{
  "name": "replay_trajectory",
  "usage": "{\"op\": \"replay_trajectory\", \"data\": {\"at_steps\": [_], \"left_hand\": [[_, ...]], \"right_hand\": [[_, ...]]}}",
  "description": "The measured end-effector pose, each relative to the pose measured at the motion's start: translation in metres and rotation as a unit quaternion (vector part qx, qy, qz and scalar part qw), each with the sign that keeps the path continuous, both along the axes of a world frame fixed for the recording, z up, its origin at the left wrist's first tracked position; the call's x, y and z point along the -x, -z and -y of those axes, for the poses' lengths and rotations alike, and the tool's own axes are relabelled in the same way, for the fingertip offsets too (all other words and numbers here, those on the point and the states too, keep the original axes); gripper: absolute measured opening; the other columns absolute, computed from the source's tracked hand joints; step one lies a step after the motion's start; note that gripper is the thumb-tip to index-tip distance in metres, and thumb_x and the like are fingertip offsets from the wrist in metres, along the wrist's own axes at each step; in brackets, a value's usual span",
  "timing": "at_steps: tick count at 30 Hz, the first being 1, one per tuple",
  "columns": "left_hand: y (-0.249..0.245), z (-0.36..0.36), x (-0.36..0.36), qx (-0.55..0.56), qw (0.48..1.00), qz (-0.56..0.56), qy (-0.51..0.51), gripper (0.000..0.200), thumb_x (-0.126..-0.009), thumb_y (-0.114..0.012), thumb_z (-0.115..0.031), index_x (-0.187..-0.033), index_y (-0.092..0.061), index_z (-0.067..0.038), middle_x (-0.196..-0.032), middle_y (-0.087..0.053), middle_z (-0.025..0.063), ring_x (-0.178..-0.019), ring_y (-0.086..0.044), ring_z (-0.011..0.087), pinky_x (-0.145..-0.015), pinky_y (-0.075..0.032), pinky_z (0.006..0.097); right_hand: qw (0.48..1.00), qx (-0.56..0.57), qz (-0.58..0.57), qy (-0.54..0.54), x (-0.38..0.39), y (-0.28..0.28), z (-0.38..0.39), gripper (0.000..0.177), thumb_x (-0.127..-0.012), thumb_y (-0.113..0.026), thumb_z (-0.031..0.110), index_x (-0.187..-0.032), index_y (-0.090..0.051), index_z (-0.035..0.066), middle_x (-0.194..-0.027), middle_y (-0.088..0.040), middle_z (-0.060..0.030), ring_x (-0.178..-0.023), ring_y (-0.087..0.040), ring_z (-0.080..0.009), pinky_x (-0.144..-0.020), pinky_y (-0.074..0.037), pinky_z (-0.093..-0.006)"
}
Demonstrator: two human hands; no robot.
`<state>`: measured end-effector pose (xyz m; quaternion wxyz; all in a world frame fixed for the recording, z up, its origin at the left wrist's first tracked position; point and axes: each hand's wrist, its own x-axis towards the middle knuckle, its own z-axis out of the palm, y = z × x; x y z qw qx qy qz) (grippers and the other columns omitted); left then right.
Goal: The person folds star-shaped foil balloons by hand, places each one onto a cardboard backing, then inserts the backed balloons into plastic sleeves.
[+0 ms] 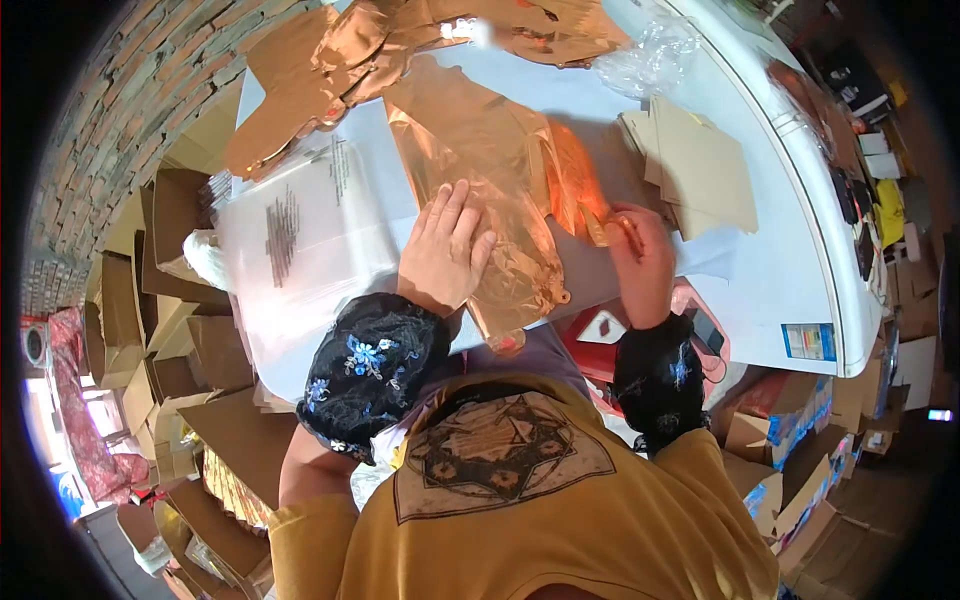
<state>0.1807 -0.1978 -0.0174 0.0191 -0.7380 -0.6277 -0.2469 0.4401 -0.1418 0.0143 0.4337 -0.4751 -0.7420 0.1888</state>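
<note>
A flat copper-coloured foil balloon point(465, 120) lies in front of me on the white table, its lower end near the table's front edge. My left hand point(445, 248) rests on it palm down, fingers stretched out. At the balloon's right side a bright orange, creased foil part point(575, 180) is folded up. My right hand point(643, 262) pinches the lower end of this orange part between thumb and fingers. To the left of my left hand is a stack of clear printed plastic bags point(300, 235).
More copper foil balloons point(345, 55) spread across the far side. Beige card sheets point(700, 170) lie right of my right hand, with crumpled clear plastic point(650, 55) behind them. Cardboard boxes point(225, 355) crowd the left. A red-and-white container point(590, 335) sits below the front edge.
</note>
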Motion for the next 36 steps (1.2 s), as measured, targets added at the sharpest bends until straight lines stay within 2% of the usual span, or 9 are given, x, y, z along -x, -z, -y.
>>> {"op": "replay_trajectory", "data": {"at_steps": [3, 9, 13, 19, 22, 26, 29, 32, 36], "left_hand": [[0.0, -0.003, 0.003, 0.002, 1.0, 0.022, -0.001, 0.035, -0.102, -0.046, -0.023, -0.128, -0.055, -0.003, -0.144, -0.05, 0.0155, -0.138, -0.042, 0.0322, -0.112, -0.036, 0.0433], [0.002, -0.003, 0.004, 0.014, 0.989, 0.149, -0.012, 0.027, -0.1, -0.045, -0.014, -0.12, -0.053, 0.001, -0.14, -0.05, 0.0179, -0.132, -0.047, 0.0348, -0.11, -0.039, 0.0443], [-0.002, -0.006, 0.013, -0.016, 0.997, 0.056, 0.055, 0.029, -0.096, -0.043, -0.009, -0.121, -0.048, 0.006, -0.132, -0.046, 0.0217, -0.121, -0.054, 0.0398, -0.106, -0.041, 0.0461], [-0.019, -0.007, 0.01, 0.094, 0.911, 0.401, -0.012, 0.043, -0.102, -0.038, -0.02, -0.141, -0.037, -0.002, -0.141, -0.045, 0.0262, -0.127, -0.049, 0.0449, -0.109, -0.038, 0.0448], [-0.011, -0.01, 0.014, 0.099, 0.884, 0.456, -0.006, 0.05, -0.103, -0.034, -0.027, -0.149, -0.028, -0.008, -0.146, -0.043, 0.0276, -0.135, -0.044, 0.043, -0.112, -0.035, 0.0414], [-0.006, -0.017, 0.017, 0.136, 0.857, 0.497, 0.017, 0.055, -0.103, -0.042, -0.009, -0.154, -0.022, -0.011, -0.154, -0.035, 0.0177, -0.145, -0.033, 0.0266, -0.118, -0.028, 0.0363], [-0.001, -0.016, 0.011, 0.038, 0.878, 0.473, 0.059, 0.055, -0.093, -0.046, 0.003, -0.147, -0.038, -0.007, -0.146, -0.044, 0.0266, -0.138, -0.042, 0.0388, -0.114, -0.034, 0.0384], [0.009, -0.017, 0.018, 0.005, 0.953, 0.303, 0.017, 0.05, -0.089, -0.048, 0.007, -0.139, -0.048, -0.003, -0.144, -0.045, 0.0284, -0.134, -0.045, 0.0411, -0.111, -0.039, 0.0403], [0.016, -0.015, 0.017, 0.01, 0.964, 0.265, -0.001, 0.054, -0.088, -0.05, 0.011, -0.139, -0.049, -0.006, -0.147, -0.043, 0.0264, -0.134, -0.045, 0.0419, -0.109, -0.041, 0.0387]], "right_hand": [[0.983, -0.046, 0.029, -0.174, 0.029, -0.017, 0.02, 0.018, -0.085, -0.064, 0.001, -0.103, -0.063, 0.004, -0.12, -0.064, -0.0167, -0.114, -0.061, -0.0368, -0.096, -0.05, -0.0431], [0.942, -0.051, 0.095, -0.318, 0.061, 0.008, 0.031, 0.026, -0.082, -0.067, 0.003, -0.107, -0.057, 0.002, -0.128, -0.062, -0.0123, -0.13, -0.051, -0.0377, -0.111, -0.039, -0.0469], [0.921, -0.065, 0.173, -0.342, 0.062, 0.01, 0.039, 0.036, -0.077, -0.072, 0.006, -0.109, -0.057, 0.003, -0.129, -0.061, -0.0102, -0.136, -0.045, -0.0368, -0.116, -0.032, -0.05], [0.912, -0.104, 0.194, -0.346, 0.06, 0.022, 0.036, 0.042, -0.072, -0.072, 0.004, -0.112, -0.058, 0.003, -0.133, -0.059, -0.0082, -0.138, -0.042, -0.0366, -0.116, -0.031, -0.0521], [0.906, -0.12, 0.219, -0.341, 0.055, 0.018, 0.038, 0.042, -0.072, -0.071, 0.004, -0.113, -0.059, 0.003, -0.138, -0.056, -0.0085, -0.14, -0.04, -0.0363, -0.115, -0.031, -0.0534], [0.9, -0.102, 0.213, -0.365, 0.052, 0.025, 0.037, 0.04, -0.077, -0.074, 0.013, -0.112, -0.059, 0.003, -0.143, -0.053, -0.0096, -0.141, -0.038, -0.0363, -0.115, -0.03, -0.0538], [0.898, -0.086, 0.186, -0.39, 0.05, 0.018, 0.039, 0.042, -0.082, -0.075, 0.026, -0.112, -0.059, 0.002, -0.143, -0.053, -0.0117, -0.14, -0.039, -0.0371, -0.115, -0.031, -0.0539], [0.894, -0.068, 0.181, -0.405, 0.049, 0.009, 0.039, 0.047, -0.085, -0.074, 0.036, -0.112, -0.059, 0.001, -0.142, -0.053, -0.0148, -0.139, -0.041, -0.0387, -0.115, -0.031, -0.054], [0.898, -0.078, 0.185, -0.393, 0.05, 0.0, 0.024, 0.052, -0.086, -0.071, 0.037, -0.118, -0.058, -0.001, -0.142, -0.052, -0.0176, -0.137, -0.042, -0.0401, -0.115, -0.031, -0.0525]]}}
